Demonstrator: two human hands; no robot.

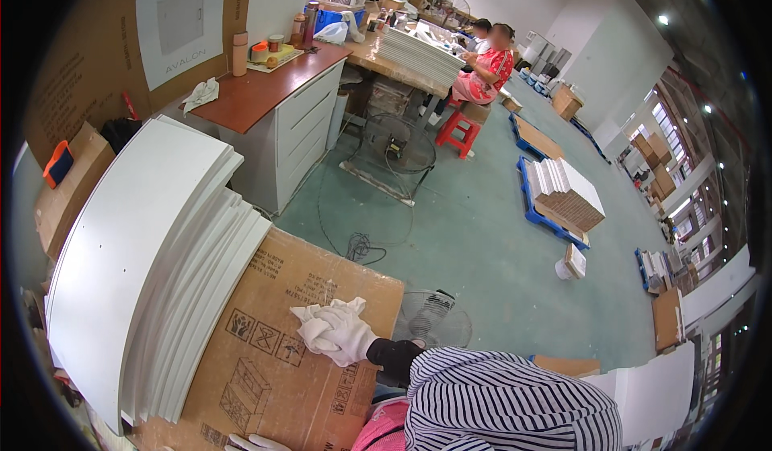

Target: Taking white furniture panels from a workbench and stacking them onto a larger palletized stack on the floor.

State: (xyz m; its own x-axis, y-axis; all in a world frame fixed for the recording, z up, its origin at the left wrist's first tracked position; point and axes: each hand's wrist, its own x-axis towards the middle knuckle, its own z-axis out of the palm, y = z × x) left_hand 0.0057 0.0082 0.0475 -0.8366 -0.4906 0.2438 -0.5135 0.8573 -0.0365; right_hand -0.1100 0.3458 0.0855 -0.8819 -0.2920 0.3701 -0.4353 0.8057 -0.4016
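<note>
Flattened brown cardboard sheet (273, 354) printed with black symbols, covering the worktop; stacked long white flat panels (153, 266) along its left side, crumpled white cloth (322, 322) near its right edge.

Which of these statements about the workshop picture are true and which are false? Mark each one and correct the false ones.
1. The gloved right hand holds a white cloth on the cardboard sheet. True.
2. The stack of white panels lies to the right of the cardboard sheet. False: it lies to its left.
3. A floor fan lies on the green floor just beyond the cardboard. True.
4. The stool beside the seated person is blue. False: it is red.
5. The left hand holds a hammer. False: only its gloved fingertips show at the lower edge, with no tool visible.
</note>
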